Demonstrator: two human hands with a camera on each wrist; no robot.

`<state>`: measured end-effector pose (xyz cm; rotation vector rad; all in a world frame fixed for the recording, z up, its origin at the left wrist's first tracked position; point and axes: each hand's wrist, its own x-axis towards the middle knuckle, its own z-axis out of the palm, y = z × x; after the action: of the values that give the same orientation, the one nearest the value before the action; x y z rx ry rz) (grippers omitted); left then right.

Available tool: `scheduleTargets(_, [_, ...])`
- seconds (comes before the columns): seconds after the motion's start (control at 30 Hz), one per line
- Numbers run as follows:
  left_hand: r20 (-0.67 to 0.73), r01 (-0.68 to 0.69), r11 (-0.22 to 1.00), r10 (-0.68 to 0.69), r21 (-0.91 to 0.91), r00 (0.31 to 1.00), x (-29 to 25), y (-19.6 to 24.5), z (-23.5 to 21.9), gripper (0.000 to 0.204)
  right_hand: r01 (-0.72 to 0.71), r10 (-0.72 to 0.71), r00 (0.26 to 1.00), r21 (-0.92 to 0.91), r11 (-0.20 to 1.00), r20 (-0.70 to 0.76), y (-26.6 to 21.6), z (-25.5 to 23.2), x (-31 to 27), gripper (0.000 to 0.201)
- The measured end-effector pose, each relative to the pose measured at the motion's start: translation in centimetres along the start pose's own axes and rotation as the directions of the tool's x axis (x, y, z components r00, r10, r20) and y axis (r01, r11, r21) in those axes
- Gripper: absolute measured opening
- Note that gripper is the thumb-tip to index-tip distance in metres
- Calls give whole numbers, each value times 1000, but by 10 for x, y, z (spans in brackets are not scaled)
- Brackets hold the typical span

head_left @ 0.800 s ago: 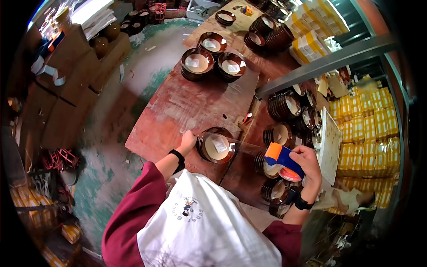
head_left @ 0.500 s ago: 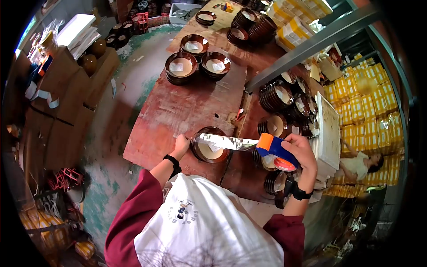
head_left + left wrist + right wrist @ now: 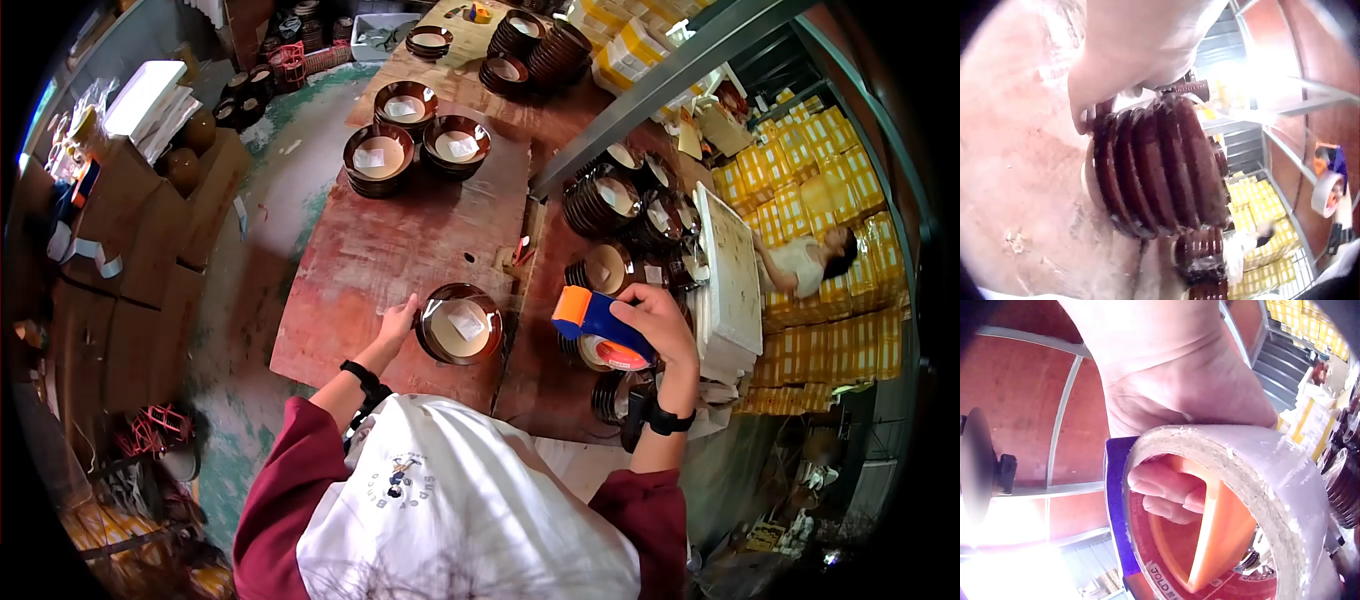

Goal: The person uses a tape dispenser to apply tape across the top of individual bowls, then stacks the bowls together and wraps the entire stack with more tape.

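A stack of brown bowls with cream insides and a white paper slip in the top one (image 3: 461, 322) stands near the table's front edge. My left hand (image 3: 400, 318) touches its left side; in the left wrist view that hand (image 3: 1141, 56) lies along the stacked bowls (image 3: 1154, 169), its fingertips partly hidden. Right of the stack, my right hand (image 3: 655, 325) grips a blue and orange tape dispenser (image 3: 600, 318), held above the table. Fingers show through the tape roll (image 3: 1297, 481) in the right wrist view. A faint clear strip spans between stack and dispenser.
Three bowl stacks (image 3: 378, 160) stand farther back on the reddish table (image 3: 370, 260). More stacks (image 3: 603, 200) crowd the right side, below a slanting metal post (image 3: 660, 90). White foam boxes (image 3: 727, 270) and a person (image 3: 805, 265) are farther right, before yellow-taped boxes (image 3: 830, 345).
The dispenser and right hand have moved left and slightly up in the head view. The left hand has turned from pinching the tape's end to lying against the stack's side. The shiny strip looks fainter.
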<state>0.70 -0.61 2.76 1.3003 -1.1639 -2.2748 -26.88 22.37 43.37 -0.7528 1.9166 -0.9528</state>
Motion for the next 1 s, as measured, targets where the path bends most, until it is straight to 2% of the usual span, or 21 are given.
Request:
scheduleTargets(0.13, [67, 166, 983, -160, -77, 985, -5, 9, 3, 64, 11, -11, 1000, -48, 999, -8, 2, 2, 2, 23])
scheduleTargets(0.23, [124, 237, 970, -230, -51, 965, -10, 4, -2, 71, 9, -9, 1000, -64, 998, -2, 4, 3, 3, 23])
scheduleTargets(0.33, [215, 244, 969, -230, -45, 949, -14, -2, -7, 73, 1, -1, 1000, -47, 999, 7, 8, 1, 4, 23])
scheduleTargets(0.43, [207, 258, 966, -252, 0, 945, -11, -5, -6, 74, 6, -6, 1000, -46, 999, 0, 9, 1, 3, 24])
scheduleTargets(0.53, [106, 274, 953, -288, 127, 952, -21, 3, -2, 75, 8, -9, 1000, -52, 999, -12, 13, 0, 3, 24])
scheduleTargets(0.63, [64, 350, 922, -364, 164, 929, -34, 4, 1, 79, 10, -11, 1000, -51, 999, -16, 16, 0, 3, 25])
scheduleTargets(0.73, [219, 369, 929, -364, 15, 905, -30, -16, -17, 81, 28, -30, 999, -45, 999, -25, 18, -1, 2, 25])
scheduleTargets(0.8, [256, 357, 933, -355, 40, 899, -15, -23, -37, 83, 38, -40, 999, -35, 999, -33, 20, -1, 1, 25])
scheduleTargets(0.83, [275, 352, 934, -353, 52, 894, -24, -5, -32, 84, 41, -42, 999, -30, 999, -34, 20, -1, 1, 25])
scheduleTargets(0.87, [86, 280, 957, -286, 70, 955, -34, 9, -20, 84, 44, -45, 998, -27, 999, -36, 20, -2, 0, 25])
scheduleTargets(0.97, [121, 149, 986, -140, -75, 983, -23, 12, -8, 79, 17, -17, 1000, 3, 1000, -21, 19, -2, -1, 25])
scheduleTargets(1.0, [185, 150, 986, -135, -68, 973, -24, 13, -6, 79, 10, -10, 1000, -12, 1000, -26, 19, -1, -1, 23])
